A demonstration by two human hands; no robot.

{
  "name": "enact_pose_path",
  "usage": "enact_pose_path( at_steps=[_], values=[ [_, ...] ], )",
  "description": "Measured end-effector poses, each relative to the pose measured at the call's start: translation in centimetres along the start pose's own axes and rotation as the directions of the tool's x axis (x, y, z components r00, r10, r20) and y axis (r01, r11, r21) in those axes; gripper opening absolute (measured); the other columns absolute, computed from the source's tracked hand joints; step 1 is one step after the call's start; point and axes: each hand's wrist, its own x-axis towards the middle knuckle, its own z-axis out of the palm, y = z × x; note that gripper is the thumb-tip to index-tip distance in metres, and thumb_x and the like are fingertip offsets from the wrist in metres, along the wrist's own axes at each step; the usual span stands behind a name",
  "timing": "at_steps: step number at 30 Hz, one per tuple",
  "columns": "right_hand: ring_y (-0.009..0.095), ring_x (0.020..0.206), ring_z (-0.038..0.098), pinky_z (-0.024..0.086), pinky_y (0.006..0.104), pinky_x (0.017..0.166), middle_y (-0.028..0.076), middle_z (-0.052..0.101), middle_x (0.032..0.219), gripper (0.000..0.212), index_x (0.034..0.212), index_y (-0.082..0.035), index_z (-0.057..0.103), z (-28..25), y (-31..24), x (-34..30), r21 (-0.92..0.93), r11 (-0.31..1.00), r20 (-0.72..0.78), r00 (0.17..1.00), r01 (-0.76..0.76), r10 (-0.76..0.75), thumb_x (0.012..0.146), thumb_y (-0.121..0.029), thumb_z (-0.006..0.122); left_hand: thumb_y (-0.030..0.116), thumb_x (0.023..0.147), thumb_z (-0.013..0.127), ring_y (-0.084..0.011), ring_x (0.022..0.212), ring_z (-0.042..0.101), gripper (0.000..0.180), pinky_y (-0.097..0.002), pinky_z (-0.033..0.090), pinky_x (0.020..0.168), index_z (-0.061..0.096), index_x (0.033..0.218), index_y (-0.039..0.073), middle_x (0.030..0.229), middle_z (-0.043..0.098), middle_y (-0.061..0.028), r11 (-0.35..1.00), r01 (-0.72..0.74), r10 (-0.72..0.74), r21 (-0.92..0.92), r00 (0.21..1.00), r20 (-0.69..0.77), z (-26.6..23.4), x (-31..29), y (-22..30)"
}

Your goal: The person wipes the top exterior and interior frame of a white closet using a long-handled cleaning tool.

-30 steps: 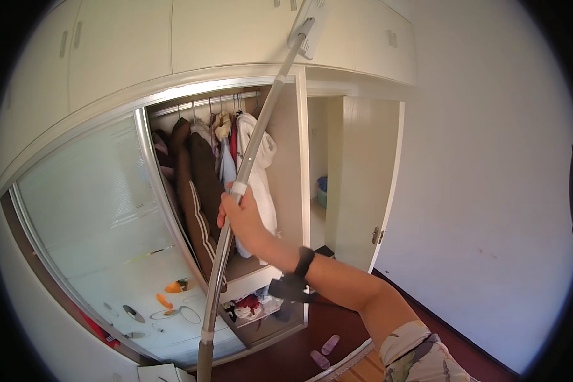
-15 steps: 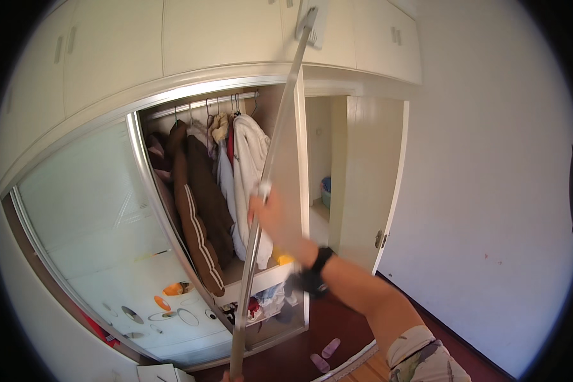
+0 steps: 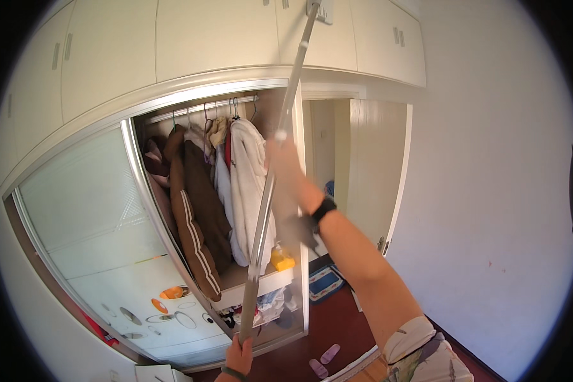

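Note:
A long metal pole [image 3: 262, 223] slants up from the lower middle to the overhead cupboards. At its top is a flat white slotted head [image 3: 325, 13], like a flat mop's, against or close to a cupboard door; contact cannot be told. My left hand [image 3: 239, 355] is wrapped around the pole's lower end. Farther up, my right hand [image 3: 285, 162] grips the shaft, smeared by motion, its arm stretched out. A black band [image 3: 325, 209] circles my right wrist, and a blurred dark grey thing [image 3: 304, 232] shows beneath it.
An open wardrobe holds hanging coats [image 3: 204, 191] behind the pole, with a yellow item [image 3: 282, 259] low inside. Its frosted sliding door [image 3: 89, 204] is at left. Right of it stand an open room door [image 3: 379, 172] and a white wall [image 3: 490, 191]. Pink slippers [image 3: 330, 353] lie on the red floor.
The pole has moved upward, carrying its head partly past the top edge. My right hand has risen along with it, and my left hand has come up into fuller view.

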Motion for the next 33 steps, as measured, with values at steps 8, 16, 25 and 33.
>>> enact_pose_path(
  at_steps=[8, 16, 25, 33],
  values=[
    [0.012, 0.046, 0.048, 0.041, 0.0276, 0.041, 0.005, 0.047, 0.070, 0.027, 0.106, -0.003, 0.037, 1.3, -0.1, -17.9, 0.217, 0.894, 0.139, 0.919, -0.392, 0.369, 0.083, -0.011, 0.050, 0.031, 0.090, 0.044, -0.0404, 0.066, 0.055, 0.028, -0.0471, 0.041, 0.053, 0.054, 0.100, 0.007, 0.074, 0.058, -0.0215, 1.000, 0.011, -0.011, 0.008, 1.000, -0.004, 3.2, -12.9, -12.8],
    [0.015, 0.044, 0.049, 0.042, 0.0291, 0.043, 0.007, 0.049, 0.058, 0.015, 0.085, -0.001, 0.045, -1.6, -2.2, 1.1, 0.182, 0.980, -0.027, 0.995, -0.086, 0.093, 0.081, -0.013, 0.052, 0.034, 0.086, 0.052, -0.0395, 0.064, 0.057, 0.035, -0.0451, 0.042, 0.054, 0.051, 0.090, 0.000, 0.064, 0.056, -0.0196, 0.985, 0.128, -0.120, -0.117, 0.990, 0.072, 4.0, 2.3, -1.0],
    [0.012, 0.047, 0.050, 0.043, 0.0271, 0.044, 0.004, 0.048, 0.066, 0.023, 0.101, -0.005, 0.039, 1.3, 1.7, -17.9, 0.253, 0.892, 0.161, 0.925, -0.375, 0.343, 0.082, -0.011, 0.052, 0.017, 0.089, 0.044, -0.0304, 0.094, 0.053, 0.033, -0.0397, 0.045, 0.075, 0.048, 0.119, 0.004, 0.111, 0.054, -0.0172, 0.955, 0.293, -0.272, -0.038, 0.923, 0.274, 5.6, -12.9, -18.1],
    [0.016, 0.048, 0.053, 0.043, 0.0305, 0.043, 0.008, 0.051, 0.066, 0.021, 0.093, 0.000, 0.042, -4.5, 2.7, -1.3, -0.075, 0.990, 0.004, 0.993, -0.118, 0.119, 0.081, -0.012, 0.053, 0.025, 0.088, 0.045, -0.0328, 0.082, 0.054, 0.029, -0.0426, 0.044, 0.067, 0.050, 0.105, 0.003, 0.087, 0.056, -0.0165, 0.884, -0.341, 0.311, 0.321, 0.940, 0.140, 6.3, 2.6, -6.0]
  ],
)
